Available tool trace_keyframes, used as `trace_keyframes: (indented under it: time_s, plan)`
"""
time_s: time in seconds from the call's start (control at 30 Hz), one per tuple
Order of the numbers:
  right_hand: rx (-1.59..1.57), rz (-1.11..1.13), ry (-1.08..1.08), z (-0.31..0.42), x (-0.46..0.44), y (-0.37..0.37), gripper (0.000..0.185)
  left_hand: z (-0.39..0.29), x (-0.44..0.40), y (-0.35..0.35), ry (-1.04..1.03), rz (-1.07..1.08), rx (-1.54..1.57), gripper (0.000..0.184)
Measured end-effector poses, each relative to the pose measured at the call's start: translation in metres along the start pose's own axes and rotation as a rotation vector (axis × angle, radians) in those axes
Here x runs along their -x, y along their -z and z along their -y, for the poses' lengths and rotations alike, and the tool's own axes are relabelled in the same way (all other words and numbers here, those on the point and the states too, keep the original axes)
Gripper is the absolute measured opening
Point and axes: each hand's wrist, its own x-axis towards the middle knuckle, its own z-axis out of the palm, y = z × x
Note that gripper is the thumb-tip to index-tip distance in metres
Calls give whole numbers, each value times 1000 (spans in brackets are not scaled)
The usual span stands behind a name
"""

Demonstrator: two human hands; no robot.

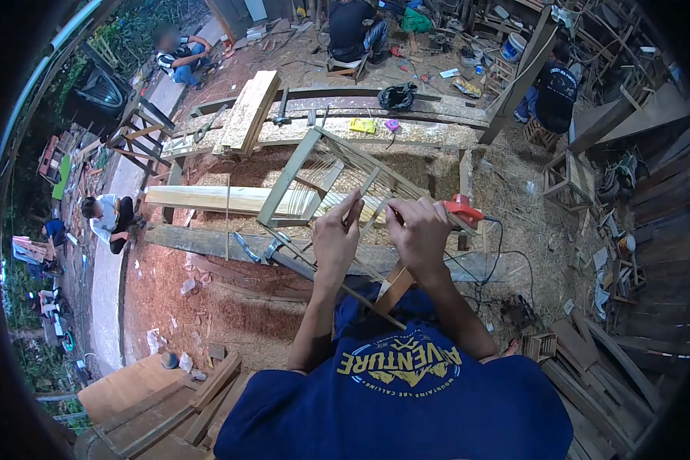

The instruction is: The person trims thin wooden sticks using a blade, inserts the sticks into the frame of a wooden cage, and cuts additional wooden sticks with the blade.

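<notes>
A wooden frame strung with thin strands (293, 178) stands tilted on the work surface in front of me. My left hand (336, 236) is raised over its near part, with the fingers pressed together; what they hold, if anything, is too small to make out. Close by on the right, my right hand (420, 232) is curled, thumb against the fingers, and its grip is also too fine to tell. The two hands are a small gap apart. Just right of my right hand lies a red power tool (463, 208) with a cable.
Long planks (207, 197) and a bench beam (184, 239) run across in front. A stack of boards (251, 111), a yellow packet (363, 125) and a black bag (397, 96) lie farther back. Several people sit around the yard. Wood scraps (590, 376) fill the lower right.
</notes>
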Motion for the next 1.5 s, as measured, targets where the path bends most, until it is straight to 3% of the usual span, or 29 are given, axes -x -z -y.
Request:
trace_keyframes:
  time_s: [0.6,0.9,1.23,1.5]
  plan:
    - [5,-32,115,-12,-7,0,13,3,7,-2,-70,31,-83,30]
    - [-19,94,210,-14,-3,1,13,11,10,-5,-101,-11,-83,29]
    - [-46,40,171,-11,-6,-9,12,11,14,-6,-181,-68,-72,28]
    - [-56,27,164,-10,-9,-17,13,10,16,-5,-130,-50,-109,29]
